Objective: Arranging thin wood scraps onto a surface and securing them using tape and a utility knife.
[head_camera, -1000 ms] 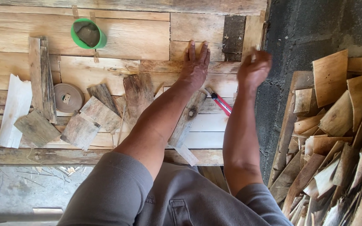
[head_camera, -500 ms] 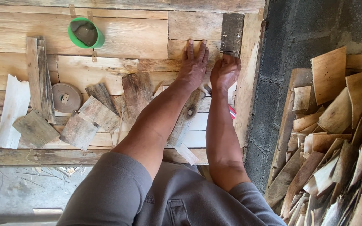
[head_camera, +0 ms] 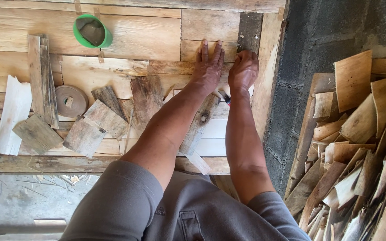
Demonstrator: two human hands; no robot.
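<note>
Rough woodworking spot, likely an outdoor workshop. We are looking down on a surface of patched wooden boards [head_camera: 126,35], with offcut scraps [head_camera: 86,134] lying at 9 o'clock, a stack of thin wood pieces [head_camera: 358,147] leaning at 3 o'clock against a grey block wall [head_camera: 318,40], and a green cup [head_camera: 92,31] sitting at 11 o'clock.

On the plank floor [head_camera: 130,38], a cup [head_camera: 92,31] stands at the far left. Nearer, a disc [head_camera: 70,101] lies left of scattered wood offcuts [head_camera: 108,118]. Both hands press side by side further right. A pile of wood scraps [head_camera: 358,147] sits beyond the wall [head_camera: 309,58], far right.
</note>
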